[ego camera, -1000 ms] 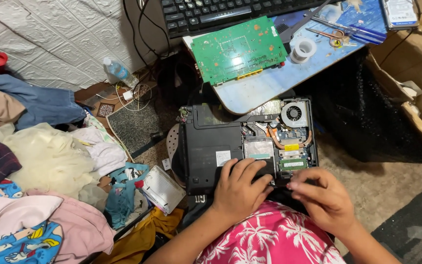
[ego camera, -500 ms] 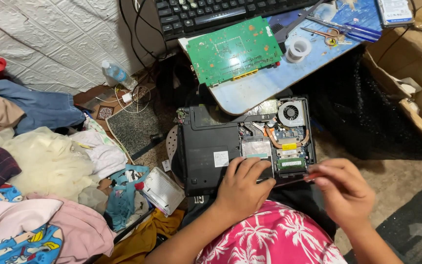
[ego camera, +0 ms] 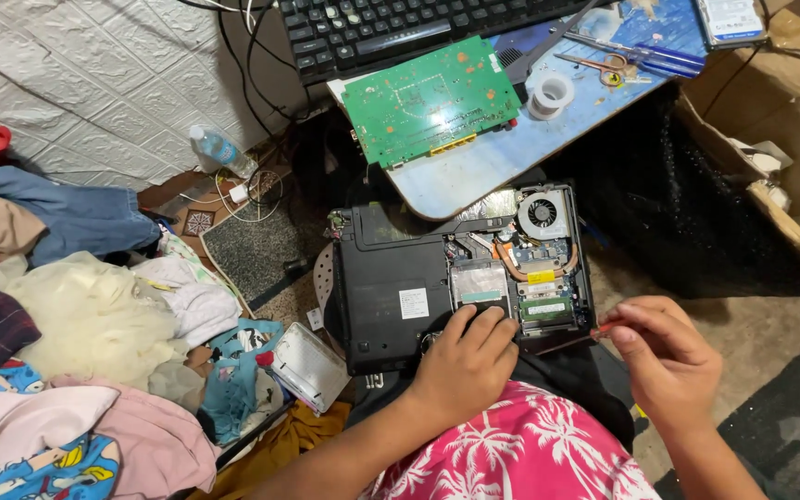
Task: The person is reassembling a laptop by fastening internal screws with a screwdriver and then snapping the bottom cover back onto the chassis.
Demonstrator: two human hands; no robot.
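Laptop [ego camera: 400,296], opened with its underside up and its fan and boards exposed, is rested on the lap near the middle of the scene. Its near edge is pressed by the left hand [ego camera: 467,363], fingers spread flat. A red-handled tool [ego camera: 601,328] is pinched in the right hand [ego camera: 667,361], just right of the laptop. A green circuit board [ego camera: 432,100] is laid farther off on the blue table [ego camera: 511,157].
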